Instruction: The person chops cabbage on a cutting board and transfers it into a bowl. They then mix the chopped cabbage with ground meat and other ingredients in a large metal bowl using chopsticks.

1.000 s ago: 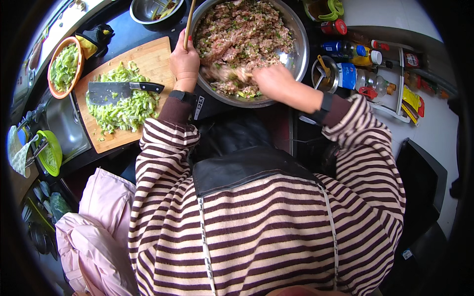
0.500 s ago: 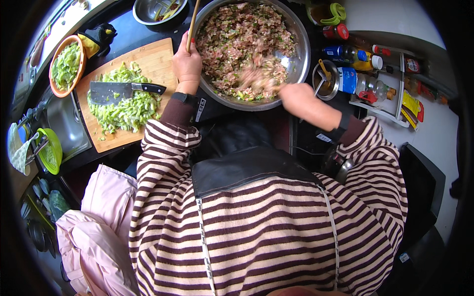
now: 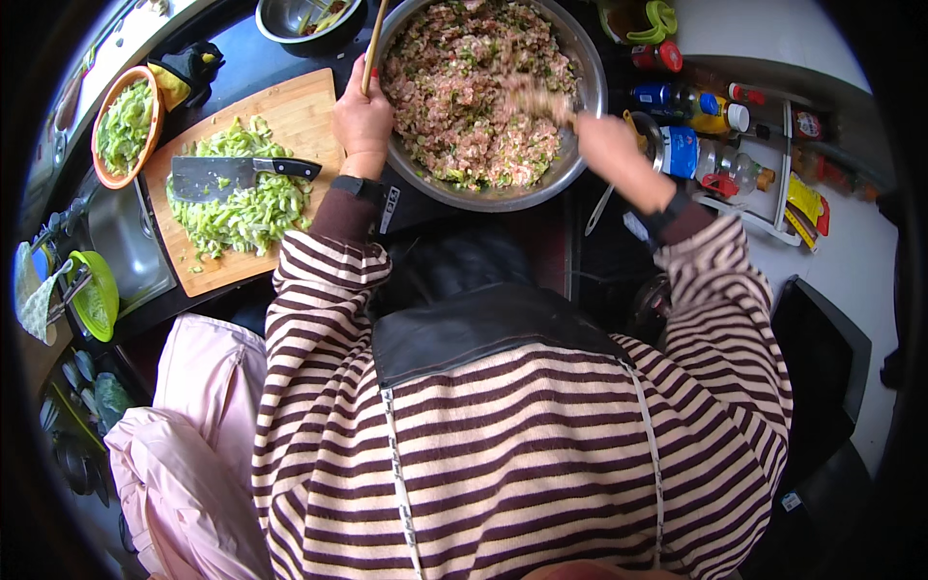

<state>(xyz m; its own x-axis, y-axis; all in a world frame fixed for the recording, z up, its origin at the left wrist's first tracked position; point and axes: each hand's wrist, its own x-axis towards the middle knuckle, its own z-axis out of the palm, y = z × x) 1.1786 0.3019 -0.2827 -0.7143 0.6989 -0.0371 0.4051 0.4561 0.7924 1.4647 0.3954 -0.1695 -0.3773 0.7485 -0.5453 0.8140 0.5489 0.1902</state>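
A steel bowl (image 3: 474, 201) holds minced meat (image 3: 464, 92) already flecked with green; chopped greens (image 3: 217, 227) lie outside it, on the board (image 3: 302, 104). The left hand (image 3: 364, 126), upright at the bowl's left side, grasps a wooden stick (image 3: 375, 43); the right hand (image 3: 611, 145), angled inward, seems clenched round a utensil (image 3: 563, 114), too blurred to identify.

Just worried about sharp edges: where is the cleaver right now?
In the head view, the cleaver lies on the left, atop the chopped greens on the wooden cutting board, between the orange bowl and the large metal bowl.
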